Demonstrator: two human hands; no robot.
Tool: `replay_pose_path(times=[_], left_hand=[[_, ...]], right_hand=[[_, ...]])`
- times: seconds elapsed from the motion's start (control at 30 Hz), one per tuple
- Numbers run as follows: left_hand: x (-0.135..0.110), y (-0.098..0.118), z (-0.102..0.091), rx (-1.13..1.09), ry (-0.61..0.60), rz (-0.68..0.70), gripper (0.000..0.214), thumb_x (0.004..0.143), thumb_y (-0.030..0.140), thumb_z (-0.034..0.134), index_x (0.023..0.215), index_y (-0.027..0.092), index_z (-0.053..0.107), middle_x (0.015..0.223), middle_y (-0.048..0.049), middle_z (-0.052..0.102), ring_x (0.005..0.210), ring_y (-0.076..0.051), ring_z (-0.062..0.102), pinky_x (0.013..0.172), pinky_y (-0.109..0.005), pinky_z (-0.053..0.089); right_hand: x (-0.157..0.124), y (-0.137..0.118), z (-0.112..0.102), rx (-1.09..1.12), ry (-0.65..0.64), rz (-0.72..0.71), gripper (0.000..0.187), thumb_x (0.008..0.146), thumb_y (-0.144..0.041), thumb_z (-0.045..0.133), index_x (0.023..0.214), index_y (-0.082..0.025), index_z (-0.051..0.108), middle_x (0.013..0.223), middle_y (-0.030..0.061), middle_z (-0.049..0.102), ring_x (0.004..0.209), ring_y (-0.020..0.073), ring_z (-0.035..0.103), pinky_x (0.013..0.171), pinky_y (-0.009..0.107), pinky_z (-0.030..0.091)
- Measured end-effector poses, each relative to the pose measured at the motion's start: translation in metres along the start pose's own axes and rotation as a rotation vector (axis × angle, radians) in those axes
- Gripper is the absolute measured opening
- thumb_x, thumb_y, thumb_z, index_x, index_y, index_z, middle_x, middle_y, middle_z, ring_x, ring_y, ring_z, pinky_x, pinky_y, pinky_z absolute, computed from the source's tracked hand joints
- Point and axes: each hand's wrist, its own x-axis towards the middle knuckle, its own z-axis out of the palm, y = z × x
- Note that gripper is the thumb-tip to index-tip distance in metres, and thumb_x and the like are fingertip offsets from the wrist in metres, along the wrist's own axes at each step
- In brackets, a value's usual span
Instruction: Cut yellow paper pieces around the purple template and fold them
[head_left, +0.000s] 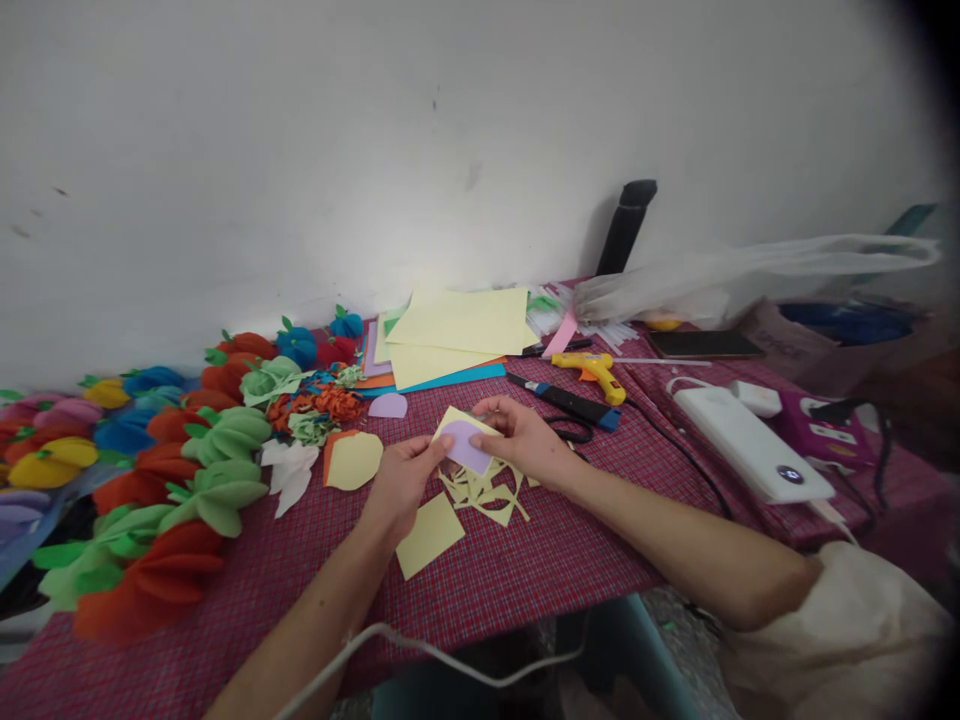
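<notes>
Between my two hands is a purple paper piece lying over a pale yellow paper sheet. My left hand pinches the left edge with its thumb on top. From the right, my right hand grips the same papers, thumb on the purple piece. Just below them lie curled yellow paper scraps and a yellow paper square. Left of my left hand rests a rounded yellow cutout with an orange edge showing under it. A purple half-round cutout lies farther back.
Folded paper pumpkins crowd the left side, beside shredded paper. Paper sheets are stacked at the back. To the right are a yellow glue gun, a blue-black cutter, a white power bank and a purple power strip.
</notes>
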Motion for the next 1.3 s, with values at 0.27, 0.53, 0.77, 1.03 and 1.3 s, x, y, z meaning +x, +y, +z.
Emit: replay_pose_path(times=[0.27, 0.53, 0.77, 1.03, 1.3], left_hand=[[0.002, 0.0, -0.003, -0.008, 0.062, 0.025, 0.04, 0.07, 0.05, 0.058, 0.069, 0.01, 0.066, 0.064, -0.007, 0.065, 0.059, -0.015, 0.056, 0.056, -0.025, 0.038], [0.001, 0.004, -0.002, 0.058, 0.111, 0.051, 0.046, 0.072, 0.053, 0.053, 0.068, 0.01, 0.067, 0.062, -0.0085, 0.066, 0.06, -0.017, 0.056, 0.056, -0.026, 0.036], [0.0, 0.004, 0.001, 0.102, 0.11, 0.077, 0.041, 0.072, 0.051, 0.053, 0.061, 0.013, 0.066, 0.058, -0.0065, 0.064, 0.056, -0.015, 0.054, 0.054, -0.024, 0.036], [-0.002, 0.005, 0.001, 0.15, 0.066, 0.09, 0.032, 0.068, 0.044, 0.062, 0.063, 0.013, 0.067, 0.058, -0.0047, 0.063, 0.053, -0.012, 0.05, 0.052, -0.022, 0.037], [-0.001, 0.002, 0.0, 0.13, 0.034, 0.051, 0.03, 0.063, 0.044, 0.066, 0.062, 0.013, 0.066, 0.061, -0.0039, 0.064, 0.056, -0.014, 0.054, 0.056, -0.025, 0.043]], right_hand=[[0.0, 0.001, -0.001, -0.008, 0.03, 0.013, 0.034, 0.067, -0.021, 0.065, 0.095, -0.019, 0.046, 0.069, -0.0035, 0.059, 0.054, 0.0099, 0.057, 0.051, 0.023, 0.046], [0.0, 0.004, -0.003, -0.024, 0.045, 0.024, 0.035, 0.066, -0.025, 0.066, 0.096, -0.02, 0.047, 0.071, -0.0027, 0.06, 0.057, 0.0116, 0.058, 0.052, 0.024, 0.047], [0.0, 0.003, -0.003, -0.037, 0.059, 0.025, 0.034, 0.067, -0.024, 0.066, 0.095, -0.02, 0.048, 0.071, -0.0027, 0.059, 0.056, 0.0112, 0.058, 0.053, 0.024, 0.047], [0.001, 0.007, -0.004, -0.06, 0.048, 0.001, 0.035, 0.067, -0.024, 0.066, 0.096, -0.02, 0.047, 0.072, -0.0025, 0.059, 0.057, 0.0113, 0.058, 0.053, 0.025, 0.048], [0.002, 0.01, -0.004, -0.061, 0.041, -0.015, 0.034, 0.067, -0.024, 0.065, 0.095, -0.02, 0.047, 0.07, -0.003, 0.059, 0.056, 0.0114, 0.058, 0.051, 0.024, 0.047]])
